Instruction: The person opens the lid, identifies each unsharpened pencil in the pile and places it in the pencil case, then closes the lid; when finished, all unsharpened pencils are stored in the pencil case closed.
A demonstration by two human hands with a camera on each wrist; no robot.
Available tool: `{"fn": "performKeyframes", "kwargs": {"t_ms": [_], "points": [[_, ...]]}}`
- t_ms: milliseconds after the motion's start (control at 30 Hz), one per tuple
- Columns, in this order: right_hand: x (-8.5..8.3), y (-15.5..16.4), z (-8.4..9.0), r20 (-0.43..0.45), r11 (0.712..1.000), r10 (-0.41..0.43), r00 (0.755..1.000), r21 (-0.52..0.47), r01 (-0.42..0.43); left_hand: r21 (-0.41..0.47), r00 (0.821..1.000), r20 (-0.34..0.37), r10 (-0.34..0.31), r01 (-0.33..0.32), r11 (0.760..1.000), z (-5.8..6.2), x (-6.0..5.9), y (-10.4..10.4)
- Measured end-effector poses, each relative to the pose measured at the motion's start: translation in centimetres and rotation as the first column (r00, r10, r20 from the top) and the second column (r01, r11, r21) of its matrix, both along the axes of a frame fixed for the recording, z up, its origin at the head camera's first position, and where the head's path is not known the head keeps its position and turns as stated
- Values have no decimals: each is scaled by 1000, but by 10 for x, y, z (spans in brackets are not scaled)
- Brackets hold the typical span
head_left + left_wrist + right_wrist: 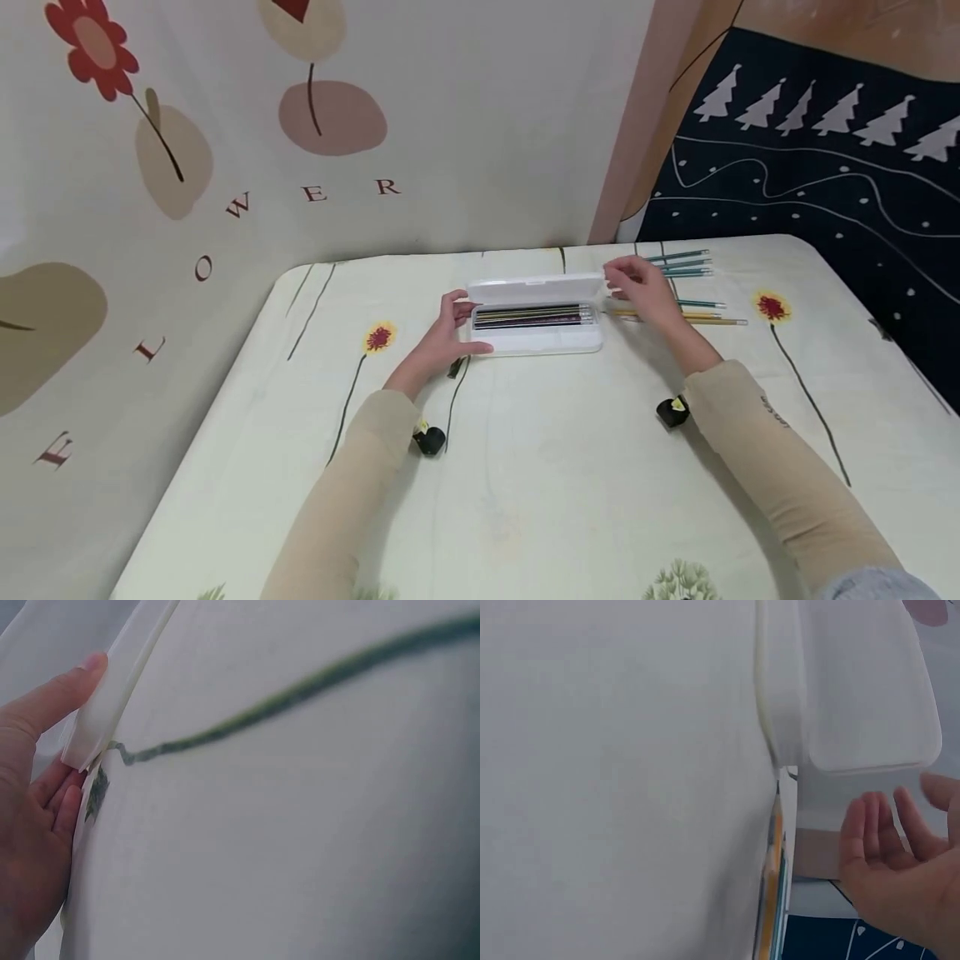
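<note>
**Open pencil case steadied at both ends**

A table (525, 500) draped in a pale cloth printed with long-stemmed flowers fills the view, backed by a flower-patterned hanging on the wall. Near its far middle sits a white plastic pencil case (540, 342), lid (536, 289) raised toward the wall, a row of dark pencils (528, 315) lying inside.

The left hand (450, 333) rests against the case's left end, thumb along the front edge and fingers at the corner; the left wrist view shows the fingers (52, 697) fairly straight, pressing rather than wrapping. The right hand (637, 287) is at the lid's right corner, fingers relaxed and spread, holding nothing; whether they touch the lid I cannot tell.

Just right of the case lie loose pencils: green ones (682, 262) farther back, yellow ones (697, 317) nearer.

The case looks light, rigid and smooth, likely to slide on the cloth. Its short ends look the surest places to hold it, and the lid corner for swinging it shut.
</note>
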State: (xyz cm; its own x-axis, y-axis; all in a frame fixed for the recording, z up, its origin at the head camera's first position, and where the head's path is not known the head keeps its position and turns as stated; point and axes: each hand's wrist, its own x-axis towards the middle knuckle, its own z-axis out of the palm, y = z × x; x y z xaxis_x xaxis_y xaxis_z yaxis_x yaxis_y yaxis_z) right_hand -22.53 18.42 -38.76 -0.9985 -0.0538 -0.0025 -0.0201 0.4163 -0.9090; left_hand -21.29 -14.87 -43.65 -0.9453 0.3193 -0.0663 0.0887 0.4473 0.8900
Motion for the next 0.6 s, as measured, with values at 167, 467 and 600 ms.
{"fn": "performKeyframes", "kwargs": {"t_ms": [167, 467, 600], "points": [[1, -2, 6, 61, 980, 198, 978, 23, -200, -24, 1000, 3, -9, 9, 1000, 0, 0, -1], [1, 5, -2, 178, 905, 365, 914, 162, -393, -48, 988, -4, -157, 156, 987, 3, -5, -7], [0, 5, 1, 177, 861, 421, 889, 230, -454, -96, 993, 5, -120, 120, 988, 7, -1, -8]]}}
